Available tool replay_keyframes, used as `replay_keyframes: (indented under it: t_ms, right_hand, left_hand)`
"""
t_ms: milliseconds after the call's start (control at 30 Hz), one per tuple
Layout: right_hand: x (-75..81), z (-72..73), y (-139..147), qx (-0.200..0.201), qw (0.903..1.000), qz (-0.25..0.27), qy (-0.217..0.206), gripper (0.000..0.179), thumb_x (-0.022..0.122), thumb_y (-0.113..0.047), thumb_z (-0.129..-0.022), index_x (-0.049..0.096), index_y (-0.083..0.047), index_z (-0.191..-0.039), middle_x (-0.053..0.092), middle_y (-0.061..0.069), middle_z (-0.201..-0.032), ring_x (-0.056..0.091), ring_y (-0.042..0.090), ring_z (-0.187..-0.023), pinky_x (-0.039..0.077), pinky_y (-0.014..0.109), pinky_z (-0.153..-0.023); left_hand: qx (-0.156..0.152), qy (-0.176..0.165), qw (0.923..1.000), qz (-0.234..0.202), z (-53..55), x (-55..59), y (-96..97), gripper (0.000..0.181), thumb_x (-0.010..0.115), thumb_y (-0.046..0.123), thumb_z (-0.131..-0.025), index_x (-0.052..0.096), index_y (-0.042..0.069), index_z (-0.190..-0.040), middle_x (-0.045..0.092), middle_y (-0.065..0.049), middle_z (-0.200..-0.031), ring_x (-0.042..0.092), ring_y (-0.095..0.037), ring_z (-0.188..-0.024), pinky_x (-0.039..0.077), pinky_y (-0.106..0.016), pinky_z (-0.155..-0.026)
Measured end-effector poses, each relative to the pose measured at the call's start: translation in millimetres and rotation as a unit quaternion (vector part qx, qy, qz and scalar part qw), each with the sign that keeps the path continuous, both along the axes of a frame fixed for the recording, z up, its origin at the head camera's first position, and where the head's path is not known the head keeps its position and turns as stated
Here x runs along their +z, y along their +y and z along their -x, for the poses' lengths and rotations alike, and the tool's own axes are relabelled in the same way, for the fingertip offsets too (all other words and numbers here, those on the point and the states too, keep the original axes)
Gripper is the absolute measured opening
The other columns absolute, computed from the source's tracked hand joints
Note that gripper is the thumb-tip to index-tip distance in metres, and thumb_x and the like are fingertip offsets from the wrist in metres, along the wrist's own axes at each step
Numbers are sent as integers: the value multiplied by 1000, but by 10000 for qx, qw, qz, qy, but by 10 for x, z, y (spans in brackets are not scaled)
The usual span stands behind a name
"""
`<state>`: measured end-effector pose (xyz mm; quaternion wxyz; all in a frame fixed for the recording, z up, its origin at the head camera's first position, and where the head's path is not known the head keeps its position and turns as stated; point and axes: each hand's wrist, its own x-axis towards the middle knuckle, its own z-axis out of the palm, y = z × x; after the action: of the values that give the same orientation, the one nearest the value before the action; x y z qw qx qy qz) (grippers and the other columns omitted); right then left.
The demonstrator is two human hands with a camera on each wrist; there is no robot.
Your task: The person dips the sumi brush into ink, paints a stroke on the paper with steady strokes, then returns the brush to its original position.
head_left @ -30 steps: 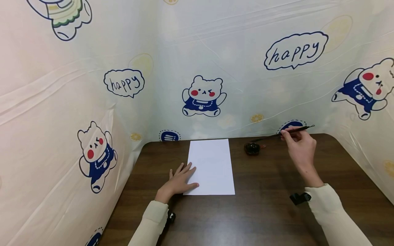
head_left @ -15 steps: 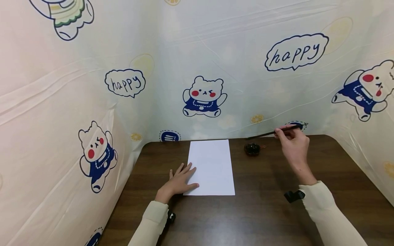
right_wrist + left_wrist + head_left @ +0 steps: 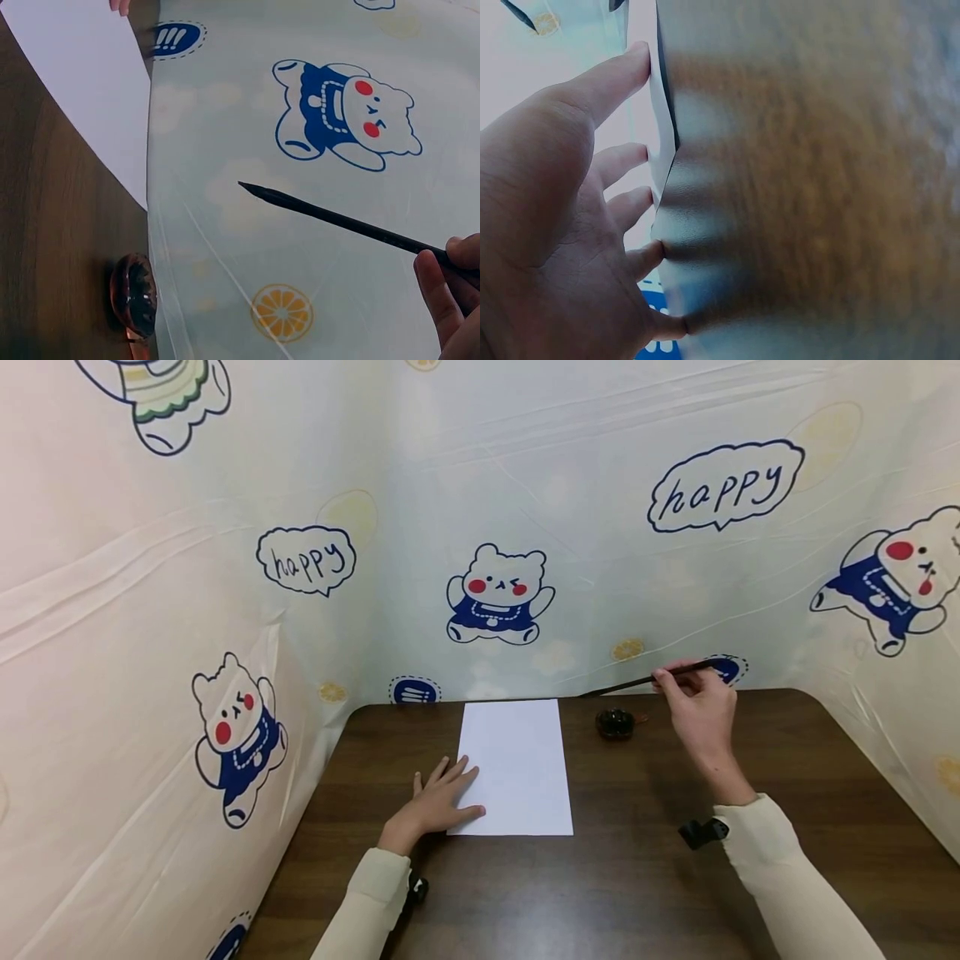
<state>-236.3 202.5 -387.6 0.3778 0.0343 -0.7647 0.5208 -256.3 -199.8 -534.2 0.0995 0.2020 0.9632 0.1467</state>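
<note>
A dark, slender writing brush (image 3: 626, 685) is pinched between the thumb and fingers of my right hand (image 3: 701, 714), held up near the table's back edge. Its dark pointed tip faces left, as the right wrist view shows with the brush (image 3: 337, 220) against the backdrop. My left hand (image 3: 435, 802) lies with fingers spread on the left side of a blank white sheet of paper (image 3: 517, 768). In the left wrist view its fingertips touch the paper and the table. Between the paper and my right hand sits a small dark, glossy ink pot (image 3: 615, 723).
The brown wooden table (image 3: 510, 893) has rounded far corners. A pale printed cloth (image 3: 585, 527) with bears and lettering hangs around its back and sides. A black camera strap (image 3: 703, 833) is on my right wrist.
My right hand has moved left with the brush, bringing the tip closer to the paper's top right corner. The left hand and the paper have stayed in place.
</note>
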Motion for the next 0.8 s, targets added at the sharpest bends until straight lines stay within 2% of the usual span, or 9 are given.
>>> replay_keyframes:
  t_ms: [233, 500, 600, 667, 733, 800]
  right_hand:
    - [2, 31, -70, 154, 9998, 128, 31, 18, 70, -6, -89, 67, 10, -96, 71, 27, -85, 68, -3, -69, 50, 8, -62]
    - [5, 54, -182, 302, 9994, 144, 131, 17, 71, -6, -89, 67, 9, -97, 73, 24, -85, 71, 13, -71, 52, 9, -66]
    - [0, 56, -235, 333, 9992, 200, 60, 18, 71, -7, -89, 67, 8, -97, 73, 23, -85, 71, 14, -71, 51, 11, -57]
    - [-9, 60, -272, 361, 9991, 226, 10, 18, 71, -9, -89, 66, 7, -97, 73, 23, -84, 70, 8, -69, 49, 11, -51]
    - [-23, 68, -309, 374, 9990, 228, -12, 18, 71, -9, -89, 66, 6, -97, 73, 22, -83, 69, 5, -68, 47, 12, -49]
    - [-35, 78, -346, 418, 9988, 235, 22, 18, 71, -8, -89, 66, 7, -97, 73, 22, -83, 70, 10, -68, 48, 11, -52]
  left_hand:
    - [-22, -75, 10000, 49, 4, 18, 10, 79, 58, 62, -88, 33, 26, -154, 18, -2, -165, 8, -40, -152, 3, -79, -107]
    - [-27, -63, 10000, 10, 3, 9, 4, 79, 58, 63, -88, 34, 26, -154, 18, -3, -165, 8, -40, -152, 3, -79, -107]
    - [-21, -71, 10000, 31, 8, 7, 0, 80, 56, 65, -88, 32, 26, -154, 17, -2, -166, 7, -39, -152, 3, -79, -108]
    - [-1, -77, 10000, 23, 11, 2, -3, 81, 56, 65, -88, 31, 25, -155, 17, -2, -165, 7, -39, -152, 3, -79, -108]
    - [20, -87, 10000, 38, 17, -4, -4, 83, 57, 65, -88, 31, 24, -155, 18, -2, -165, 7, -39, -153, 3, -78, -108]
    - [37, -96, 9999, 2, 16, -6, -4, 83, 58, 64, -88, 31, 22, -155, 19, -3, -165, 8, -39, -153, 3, -79, -108]
